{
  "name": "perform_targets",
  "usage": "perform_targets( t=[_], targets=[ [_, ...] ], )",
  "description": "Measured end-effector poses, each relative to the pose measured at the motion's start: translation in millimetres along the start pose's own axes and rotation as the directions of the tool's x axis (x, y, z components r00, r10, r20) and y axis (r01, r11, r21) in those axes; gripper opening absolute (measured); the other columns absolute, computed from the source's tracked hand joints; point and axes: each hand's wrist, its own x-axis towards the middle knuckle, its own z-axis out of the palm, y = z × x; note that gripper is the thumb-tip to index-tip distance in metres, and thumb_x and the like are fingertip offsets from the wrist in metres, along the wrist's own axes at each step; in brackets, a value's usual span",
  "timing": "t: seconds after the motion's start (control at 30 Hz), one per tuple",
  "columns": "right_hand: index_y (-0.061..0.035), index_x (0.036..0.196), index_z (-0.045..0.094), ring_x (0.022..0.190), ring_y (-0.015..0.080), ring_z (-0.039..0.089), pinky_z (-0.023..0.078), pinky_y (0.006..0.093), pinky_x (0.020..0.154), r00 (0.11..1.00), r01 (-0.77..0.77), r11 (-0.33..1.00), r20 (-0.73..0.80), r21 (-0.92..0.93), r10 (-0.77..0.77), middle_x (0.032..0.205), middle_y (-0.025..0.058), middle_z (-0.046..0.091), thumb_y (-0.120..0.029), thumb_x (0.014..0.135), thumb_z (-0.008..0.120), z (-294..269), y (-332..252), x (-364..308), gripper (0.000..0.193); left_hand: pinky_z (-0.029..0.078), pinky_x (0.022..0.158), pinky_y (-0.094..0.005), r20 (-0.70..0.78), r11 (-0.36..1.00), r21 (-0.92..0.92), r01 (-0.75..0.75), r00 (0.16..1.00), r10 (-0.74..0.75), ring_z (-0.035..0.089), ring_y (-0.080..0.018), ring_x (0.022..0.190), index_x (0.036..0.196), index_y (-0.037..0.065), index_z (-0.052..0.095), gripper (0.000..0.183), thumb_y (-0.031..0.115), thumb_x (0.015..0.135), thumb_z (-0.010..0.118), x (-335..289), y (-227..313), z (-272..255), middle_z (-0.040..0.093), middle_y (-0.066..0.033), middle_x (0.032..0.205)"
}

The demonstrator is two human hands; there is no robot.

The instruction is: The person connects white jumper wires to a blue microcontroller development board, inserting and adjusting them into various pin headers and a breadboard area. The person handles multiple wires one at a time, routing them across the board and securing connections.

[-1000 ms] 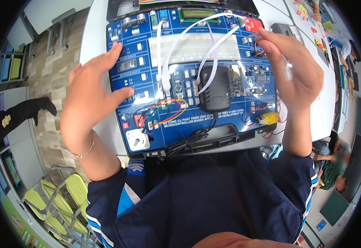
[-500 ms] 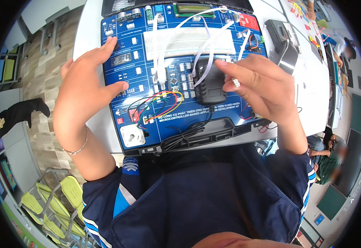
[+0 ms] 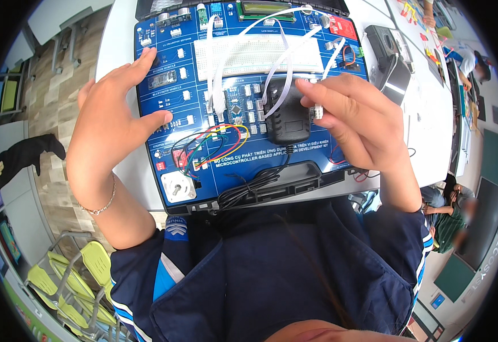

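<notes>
My left hand [image 3: 109, 114] is open, thumb and fingers apart, resting at the left edge of a blue electronics training board [image 3: 163, 57] set in a black case. Between the thumb and fingers of my right hand [image 3: 366, 114] is a small white cable connector [image 3: 318, 112], held above the board's right part. Just left of it lies a black power adapter [image 3: 289, 117] on the board. White ribbon cables [image 3: 272, 74] arch over a white breadboard [image 3: 203, 60] toward sockets around a small microcontroller board [image 3: 236, 107]. Coloured jumper wires [image 3: 240, 137] loop near a stepper motor [image 3: 179, 187].
A coiled black cord [image 3: 243, 191] lies at the case's near edge. Right of the case, a dark multimeter [image 3: 380, 45] sits on the white table [image 3: 425, 114]. Yellow-green chairs [image 3: 98, 262] stand at the lower left. Other people [image 3: 448, 211] are at the far right.
The board has shifted slightly left in view. My right hand has moved slightly left with the connector, which has turned more upright. My left hand stays at the board's edge.
</notes>
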Motion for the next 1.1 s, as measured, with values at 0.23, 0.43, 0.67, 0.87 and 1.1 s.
perform_targets(
  t=[0.23,0.43,0.67,0.87,1.1],
  targets=[
    [-0.002,0.097,0.077,0.085,0.0244,0.066,0.05,0.0322,0.072,0.995,0.101,0.987,-0.012,-0.125,-0.103,0.084,0.0065,0.074,-0.005,0.07,0.085,-9,7,5,0.029,0.027,0.115,-0.0513,-0.033,0.995,-0.083,-0.05,0.998,0.048,0.056,-0.0283,0.132,0.144,0.015,0.058,0.08,0.021,0.069,0.086,1,-14,7,0.064,-0.0131,0.137],
    [-0.0023,0.095,0.076,0.095,0.0275,0.066,0.046,0.0387,0.083,0.991,0.13,0.988,-0.01,-0.088,-0.132,0.085,0.0061,0.074,-0.006,0.07,0.085,-1,11,10,0.027,0.031,0.112,-0.0462,-0.061,0.994,-0.091,-0.065,0.996,0.059,0.06,-0.0289,0.125,0.141,0.013,0.06,0.077,0.021,0.069,0.086,1,-10,7,0.068,-0.014,0.13],
    [-0.0044,0.098,0.077,0.099,0.0273,0.064,0.04,0.0431,0.088,0.969,0.172,0.981,0.192,-0.084,-0.153,0.088,0.0032,0.067,-0.008,0.071,0.082,11,4,14,0.028,0.031,0.112,-0.0458,-0.091,0.994,-0.08,-0.074,0.994,0.066,0.062,-0.0279,0.122,0.141,0.012,0.06,0.077,0.023,0.069,0.085,0,-11,10,0.069,-0.0128,0.129],
    [-0.0109,0.095,0.078,0.105,0.0266,0.063,0.033,0.0482,0.096,0.936,0.123,0.98,0.346,-0.156,-0.063,0.086,-0.0005,0.066,-0.008,0.07,0.083,13,-11,29,0.025,0.031,0.112,-0.0458,-0.082,0.994,-0.079,-0.069,0.995,0.062,0.062,-0.0295,0.122,0.14,0.011,0.061,0.076,0.025,0.069,0.084,1,-8,9,0.067,-0.013,0.132],
    [-0.009,0.092,0.076,0.11,0.0239,0.065,0.032,0.051,0.104,0.963,0.029,0.978,0.266,-0.207,0.028,0.085,0.0006,0.068,-0.006,0.071,0.084,22,-14,40,0.023,0.032,0.11,-0.0457,-0.099,0.997,-0.061,-0.049,0.994,0.042,0.065,-0.0306,0.116,0.141,0.01,0.06,0.077,0.025,0.069,0.083,2,-7,11,0.07,-0.0124,0.127]
  ],
)
